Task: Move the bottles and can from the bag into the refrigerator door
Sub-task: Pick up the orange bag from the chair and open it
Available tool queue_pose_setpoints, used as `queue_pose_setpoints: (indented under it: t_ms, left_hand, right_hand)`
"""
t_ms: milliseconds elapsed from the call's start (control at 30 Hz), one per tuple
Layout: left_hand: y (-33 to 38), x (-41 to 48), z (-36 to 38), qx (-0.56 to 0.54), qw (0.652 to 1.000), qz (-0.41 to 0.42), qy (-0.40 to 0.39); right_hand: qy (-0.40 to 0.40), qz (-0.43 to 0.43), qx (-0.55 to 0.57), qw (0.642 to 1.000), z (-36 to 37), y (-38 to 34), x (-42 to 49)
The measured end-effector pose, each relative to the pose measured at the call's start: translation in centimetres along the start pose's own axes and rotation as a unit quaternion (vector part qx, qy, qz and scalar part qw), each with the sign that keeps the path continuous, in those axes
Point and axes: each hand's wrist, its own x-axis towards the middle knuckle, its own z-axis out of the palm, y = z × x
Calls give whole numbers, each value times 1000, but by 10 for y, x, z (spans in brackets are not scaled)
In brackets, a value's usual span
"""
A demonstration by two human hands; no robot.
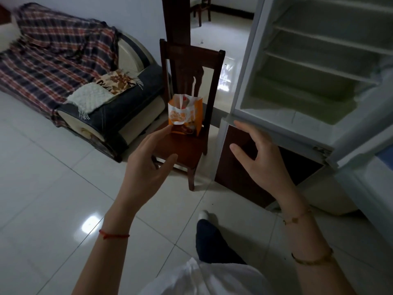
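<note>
An orange and white paper bag (184, 116) stands upright on the seat of a dark wooden chair (187, 145). What is inside the bag is hidden. My left hand (148, 158) hovers in front of the chair, fingers spread and empty, its fingertips close to the bag's lower left corner. My right hand (261, 158) is also spread and empty, held in the air before the lower edge of the open refrigerator (308, 81). The refrigerator door (380, 145) stands open at the far right, only partly in view.
A sofa (70, 81) draped with a plaid blanket lies to the left of the chair. The floor is glossy white tile (53, 188). A dark panel (240, 167) stands under the fridge compartment. My leg and foot (208, 237) are below.
</note>
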Motion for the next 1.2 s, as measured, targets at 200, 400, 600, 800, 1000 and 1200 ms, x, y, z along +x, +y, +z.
queue_pose_setpoints:
  t_ms: [200, 400, 600, 800, 1000, 1200]
  left_hand:
    - [-34, 56, -1, 4, 1000, -21, 12]
    - [-71, 127, 1, 13, 999, -43, 26]
    - [-113, 196, 14, 20, 996, -77, 40]
    - [-149, 251, 30, 9, 989, -135, 51]
    - [-204, 304, 47, 20, 977, -210, 31]
    - [-278, 369, 72, 12, 942, -336, -10]
  right_hand:
    - [-11, -6, 1, 1000, 21, 23, 72]
    - [-21, -10, -5, 1000, 33, 45, 157]
    - [-52, -14, -3, 999, 49, 77, 244]
    - [-82, -14, -2, 997, 73, 100, 320]
    - [-121, 12, -5, 993, 104, 124, 382]
    - [-165, 62, -27, 984, 147, 163, 449]
